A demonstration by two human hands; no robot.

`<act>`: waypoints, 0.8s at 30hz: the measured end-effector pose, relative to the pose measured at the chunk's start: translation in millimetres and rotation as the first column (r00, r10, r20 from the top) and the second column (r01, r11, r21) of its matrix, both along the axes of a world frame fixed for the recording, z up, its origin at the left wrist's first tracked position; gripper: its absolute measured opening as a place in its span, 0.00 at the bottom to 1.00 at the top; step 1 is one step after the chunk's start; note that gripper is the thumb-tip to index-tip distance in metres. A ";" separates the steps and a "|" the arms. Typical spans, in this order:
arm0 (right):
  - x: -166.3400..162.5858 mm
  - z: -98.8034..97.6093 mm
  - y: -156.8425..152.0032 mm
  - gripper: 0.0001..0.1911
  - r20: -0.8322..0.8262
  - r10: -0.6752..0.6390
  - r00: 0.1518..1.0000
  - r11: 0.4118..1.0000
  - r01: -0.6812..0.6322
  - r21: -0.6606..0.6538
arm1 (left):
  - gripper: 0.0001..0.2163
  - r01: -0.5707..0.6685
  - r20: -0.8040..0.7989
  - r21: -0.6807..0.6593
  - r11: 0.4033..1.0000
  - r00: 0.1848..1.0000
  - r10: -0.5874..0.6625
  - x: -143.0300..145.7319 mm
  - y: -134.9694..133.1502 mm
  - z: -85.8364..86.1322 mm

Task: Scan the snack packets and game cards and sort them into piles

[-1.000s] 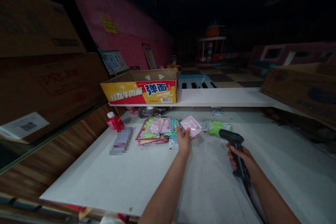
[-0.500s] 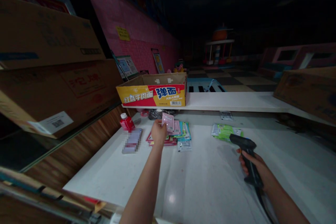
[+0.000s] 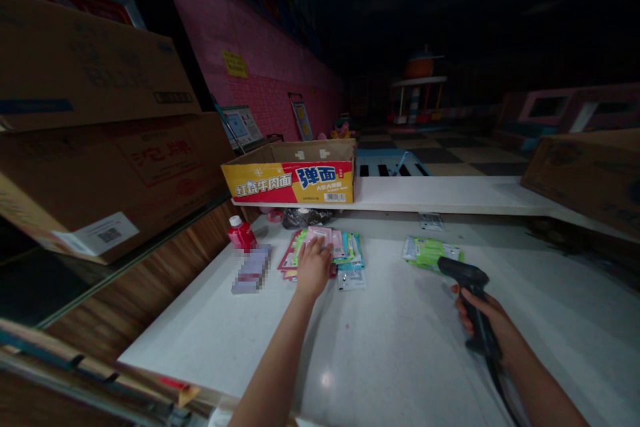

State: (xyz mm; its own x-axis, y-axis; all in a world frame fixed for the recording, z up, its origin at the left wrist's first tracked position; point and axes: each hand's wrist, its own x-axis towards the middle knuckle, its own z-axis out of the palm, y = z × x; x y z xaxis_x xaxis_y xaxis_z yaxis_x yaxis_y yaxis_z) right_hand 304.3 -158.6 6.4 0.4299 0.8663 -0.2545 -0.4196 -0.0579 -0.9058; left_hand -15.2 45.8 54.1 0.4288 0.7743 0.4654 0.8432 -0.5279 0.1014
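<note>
My left hand (image 3: 313,270) rests palm down on a pile of flat packets, its fingers stretched over a pink packet (image 3: 320,233) at the top. Blue-and-green packets (image 3: 354,248) stick out to the right of the hand, red-edged ones (image 3: 287,259) to the left. A silvery clear packet (image 3: 352,279) lies at the pile's front right. In my right hand (image 3: 493,317) is a black handheld barcode scanner (image 3: 473,280), its head pointing left and its cable hanging down. Just beyond the scanner lie green packets (image 3: 425,251). What lies under my left palm is hidden.
A red-and-yellow noodle carton (image 3: 295,183) stands on the raised white ledge (image 3: 430,193). Left of the pile are a red bottle (image 3: 242,235) and a blurred-out stack (image 3: 251,270). Large cardboard boxes (image 3: 115,167) fill the left side; another box (image 3: 590,173) sits at right.
My left hand has let go of the raised pink packet, now lying on the pile, and has come down with fingers spread. The right hand and scanner stay put.
</note>
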 end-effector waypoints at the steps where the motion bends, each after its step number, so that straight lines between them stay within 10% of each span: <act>1: -0.3 0.6 0.0 0.25 0.002 -0.005 1.000 1.000 0.005 0.008 | 0.15 -0.007 -0.004 -0.001 1.000 1.000 0.007 -0.6 -0.5 -1.4; 11: -1.3 3.2 4.4 0.22 0.004 -0.108 0.994 0.992 0.108 0.061 | 0.15 0.050 0.121 0.063 0.997 0.991 -0.057 31.9 -10.4 10.5; 18: 6.0 5.4 7.2 0.24 -0.040 -0.281 0.959 0.958 0.283 0.054 | 0.11 0.348 0.262 -0.085 0.933 0.912 -0.317 117.8 -30.3 -6.5; 24: 8.4 9.7 8.2 0.24 -0.072 -0.362 0.929 0.927 0.367 0.074 | 0.10 0.302 0.320 -0.367 0.880 0.929 -0.185 198.8 -34.2 -20.0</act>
State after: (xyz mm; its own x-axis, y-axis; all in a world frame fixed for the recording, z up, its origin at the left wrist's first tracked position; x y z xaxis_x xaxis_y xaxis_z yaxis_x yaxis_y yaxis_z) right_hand 312.7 -150.4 16.1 0.7075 0.6716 -0.2198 -0.4474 0.1849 -0.8750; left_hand 183.7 11.6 34.1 0.5325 0.8056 0.2595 0.6025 -0.5761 0.5524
